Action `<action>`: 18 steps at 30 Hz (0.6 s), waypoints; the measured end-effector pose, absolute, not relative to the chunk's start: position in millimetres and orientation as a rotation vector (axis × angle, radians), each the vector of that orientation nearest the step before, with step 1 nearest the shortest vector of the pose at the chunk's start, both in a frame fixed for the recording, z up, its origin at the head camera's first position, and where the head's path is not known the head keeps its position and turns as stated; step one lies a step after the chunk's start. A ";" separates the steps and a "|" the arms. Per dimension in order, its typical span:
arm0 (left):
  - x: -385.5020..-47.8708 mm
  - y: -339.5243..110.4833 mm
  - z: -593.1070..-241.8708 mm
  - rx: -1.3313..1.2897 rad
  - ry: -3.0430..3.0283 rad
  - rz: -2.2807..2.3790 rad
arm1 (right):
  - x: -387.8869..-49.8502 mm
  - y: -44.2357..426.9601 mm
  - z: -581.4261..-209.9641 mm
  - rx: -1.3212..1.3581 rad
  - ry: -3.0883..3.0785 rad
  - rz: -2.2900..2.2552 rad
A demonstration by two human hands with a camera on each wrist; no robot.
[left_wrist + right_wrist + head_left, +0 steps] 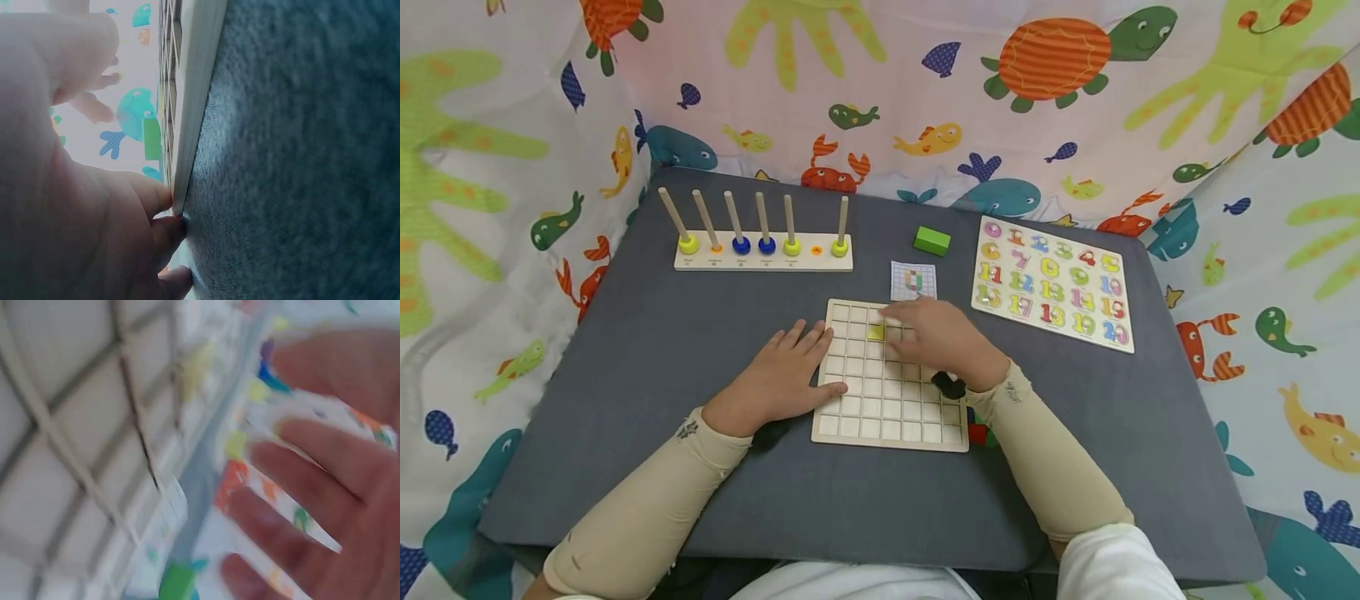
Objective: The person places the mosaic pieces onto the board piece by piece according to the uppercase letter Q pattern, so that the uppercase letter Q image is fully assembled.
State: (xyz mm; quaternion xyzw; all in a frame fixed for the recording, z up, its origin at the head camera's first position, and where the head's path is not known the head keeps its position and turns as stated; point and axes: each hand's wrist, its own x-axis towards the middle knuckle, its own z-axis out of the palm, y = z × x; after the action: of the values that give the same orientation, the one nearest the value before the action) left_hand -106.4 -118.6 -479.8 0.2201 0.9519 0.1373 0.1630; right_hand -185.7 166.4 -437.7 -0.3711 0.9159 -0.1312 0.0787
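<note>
A wooden grid board lies on the table with one yellow tile in a cell of an upper row. My left hand rests at its left edge, fingers straight and thumb over the rim; the left wrist view shows fingertips touching the board's side. Over the upper right part of the board is my right hand, near the yellow tile. In the right wrist view its loosely bent fingers hold nothing I can see; that view is blurred. A small pattern card lies just beyond the board.
Coloured pieces sit by the board's right edge, partly hidden by my right forearm. A green block stands behind the card. At the back left is a peg stand with rings; a number puzzle board lies at right.
</note>
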 end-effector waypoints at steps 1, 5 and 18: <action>-106.6 -119.2 -481.4 0.627 2.714 0.396 | -183.9 175.2 -431.4 -1.032 2.763 -0.438; -105.9 -119.6 -480.6 0.631 2.712 0.416 | -172.6 213.8 -406.4 -0.777 2.844 -0.554; -104.6 -117.0 -474.6 0.624 2.701 0.428 | -131.0 293.8 -446.5 -0.789 2.909 -0.297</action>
State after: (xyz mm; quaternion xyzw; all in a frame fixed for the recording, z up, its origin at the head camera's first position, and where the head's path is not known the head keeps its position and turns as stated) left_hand -104.6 -117.0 -474.6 0.2192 0.9493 0.1505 0.1678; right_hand -131.0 293.8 -446.5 -0.2600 0.9590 -0.0978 0.0564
